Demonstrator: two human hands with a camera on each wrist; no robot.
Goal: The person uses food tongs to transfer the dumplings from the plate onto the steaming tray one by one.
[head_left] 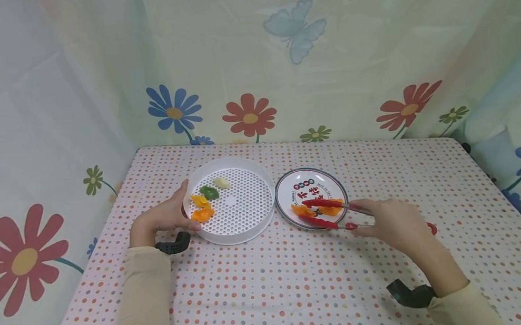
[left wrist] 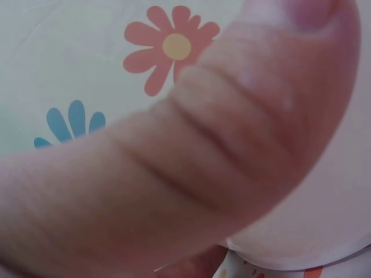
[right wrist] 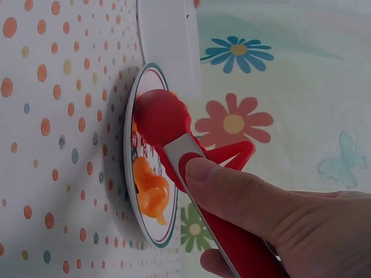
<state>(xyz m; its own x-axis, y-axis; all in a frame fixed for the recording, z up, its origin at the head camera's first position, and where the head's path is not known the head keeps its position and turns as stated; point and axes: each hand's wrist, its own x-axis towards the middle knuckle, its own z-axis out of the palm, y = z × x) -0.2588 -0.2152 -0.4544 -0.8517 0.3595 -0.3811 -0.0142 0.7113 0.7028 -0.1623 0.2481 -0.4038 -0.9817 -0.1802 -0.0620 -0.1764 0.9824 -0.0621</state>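
Observation:
My left hand [head_left: 166, 215] holds the left side of a round white steamer basket [head_left: 235, 238] with a perforated floor. Inside its left half lie an orange piece [head_left: 202, 214], a yellow piece [head_left: 200, 200], a green piece [head_left: 208, 192] and a pale piece [head_left: 221, 182], all dumpling-like. In the left wrist view a digit and the basket's white wall [left wrist: 324, 226] fill much of the picture. My right hand [head_left: 392, 220] grips red-tipped tongs [right wrist: 164, 119], jaws apart, over a printed plate [head_left: 282, 192]. Orange dumpling-like pieces [right wrist: 152, 194] lie on that plate; whether the tongs touch one I cannot tell.
The plate stands just right of the basket, close against it. Beneath both is a dotted tablecloth [head_left: 236, 297]. A flowered curtain [head_left: 211, 56] hangs behind the table's far edge and along its sides. A dark camera mount [head_left: 410, 295] sits at my right wrist.

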